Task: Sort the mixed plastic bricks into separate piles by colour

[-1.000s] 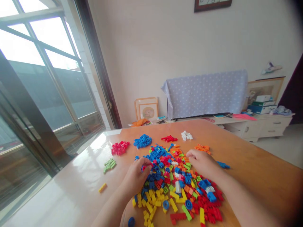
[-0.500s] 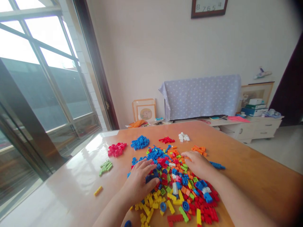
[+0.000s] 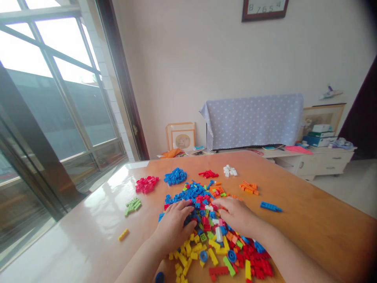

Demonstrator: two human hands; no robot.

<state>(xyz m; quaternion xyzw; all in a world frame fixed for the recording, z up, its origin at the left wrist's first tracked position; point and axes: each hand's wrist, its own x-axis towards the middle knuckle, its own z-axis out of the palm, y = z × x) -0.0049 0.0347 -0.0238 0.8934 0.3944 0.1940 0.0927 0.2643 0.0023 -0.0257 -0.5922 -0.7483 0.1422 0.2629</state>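
Mixed pile of bricks (image 3: 207, 227) lies on the table (image 3: 312, 208), toward the near edge; both hands at it.

Left hand (image 3: 173, 226): over the pile's left side, grip apart, thumb clear of the curved fingers. Right hand (image 3: 240, 216): fingers bent down at the upper right of the pile; cannot tell whether its grip is apart, together or clamped on a piece.

Toward the far edge, separate groups: pink-red cluster (image 3: 146, 184), blue cluster (image 3: 175, 177), red pieces (image 3: 208, 173), white pieces (image 3: 229, 170). Pale green bricks (image 3: 133, 206) and yellow brick (image 3: 123, 235) lie toward the left edge; orange bricks (image 3: 249, 188) and long blue piece (image 3: 271, 207), right of the pile.

Handling, judged: pieces overlap and are small, so fingertip contact from above should disturb neighbours least. Spread with light pressure; pinch one piece by its sides, raise it clear before any sideways travel. Dragging may carry loose bricks along. Keep wrists high over the near side, where forearms could sweep pieces; keep fingertips apart to avoid collision.
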